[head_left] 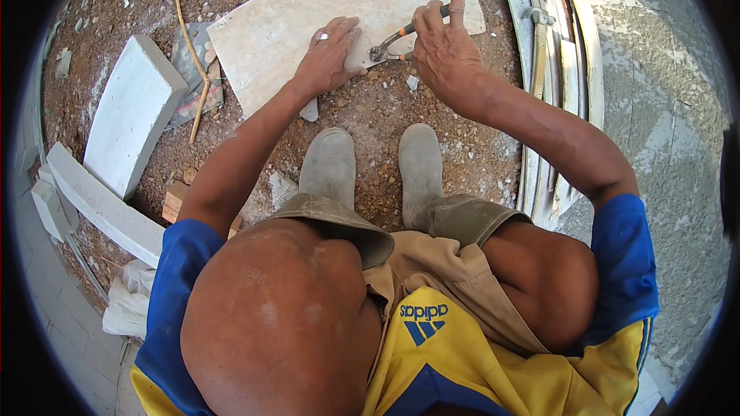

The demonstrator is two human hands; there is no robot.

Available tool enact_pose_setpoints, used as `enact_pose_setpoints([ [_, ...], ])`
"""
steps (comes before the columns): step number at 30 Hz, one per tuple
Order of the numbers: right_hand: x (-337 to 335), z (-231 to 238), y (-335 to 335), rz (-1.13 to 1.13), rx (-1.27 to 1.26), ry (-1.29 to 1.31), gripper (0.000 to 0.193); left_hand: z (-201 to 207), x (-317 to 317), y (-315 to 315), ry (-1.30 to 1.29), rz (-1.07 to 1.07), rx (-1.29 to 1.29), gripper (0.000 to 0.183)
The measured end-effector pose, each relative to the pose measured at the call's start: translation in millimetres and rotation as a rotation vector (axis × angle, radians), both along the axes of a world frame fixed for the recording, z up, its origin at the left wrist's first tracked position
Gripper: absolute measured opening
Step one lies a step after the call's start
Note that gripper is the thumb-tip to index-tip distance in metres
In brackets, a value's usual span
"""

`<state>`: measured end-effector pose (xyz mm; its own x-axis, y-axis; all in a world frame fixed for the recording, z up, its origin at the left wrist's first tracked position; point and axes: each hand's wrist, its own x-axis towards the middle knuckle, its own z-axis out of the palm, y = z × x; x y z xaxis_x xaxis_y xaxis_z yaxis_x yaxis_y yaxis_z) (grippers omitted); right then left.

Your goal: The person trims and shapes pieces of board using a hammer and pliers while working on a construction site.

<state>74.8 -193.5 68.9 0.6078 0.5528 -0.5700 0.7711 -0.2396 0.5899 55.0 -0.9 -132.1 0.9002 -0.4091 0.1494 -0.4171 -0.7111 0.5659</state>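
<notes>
A broad pale beige slab [285, 23], like a tile or board, lies on the dirt ahead of my boots. My left hand [330, 58] rests on it near the closest edge, fingers stretched flat over the surface and thumb by the edge. In my right hand [447, 50] is a pair of pliers [395, 40] with black and orange handles, the fingers wrapped round them. The jaws sit at the slab's near edge, just right of my left hand. Whether they bite on the edge is too small to tell.
My grey boots [327, 166] stand on stony soil [378, 115]. To the left are white blocks [127, 119], a thin stick [199, 69] and a white plastic bag [129, 300]. Long boards and metal strips [551, 77] lie along the right, beside a rough concrete surface [655, 108].
</notes>
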Motion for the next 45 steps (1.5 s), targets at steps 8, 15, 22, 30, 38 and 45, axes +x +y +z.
enact_pose_setpoints([
  [8, 14, -7, 33, 0.069, 0.041, 0.067, 0.019, 2, -4, -4, 0.029, 0.006, 0.052, 0.080],
  [15, 138, -70, -45, -0.014, 0.318, 0.312, 0.033, -4, -8, -8, 0.041, -0.016, 0.071, 0.081],
  [22, 145, -69, -57, -0.219, 0.401, 0.434, 0.036, -5, 0, -4, -0.009, -0.024, 0.044, 0.081],
  [30, 95, 94, -26, 0.112, 0.696, -0.023, 0.057, 9, 7, 5, -0.001, -0.003, 0.070, 0.085],
  [38, 216, 77, -73, -0.857, 1.212, -0.032, 0.031, 14, -8, -11, 0.002, -0.055, 0.117, 0.076],
  [45, 274, 57, -42, -0.590, 0.567, -0.685, 0.034, 21, -15, -6, 0.047, -0.046, 0.182, 0.077],
])
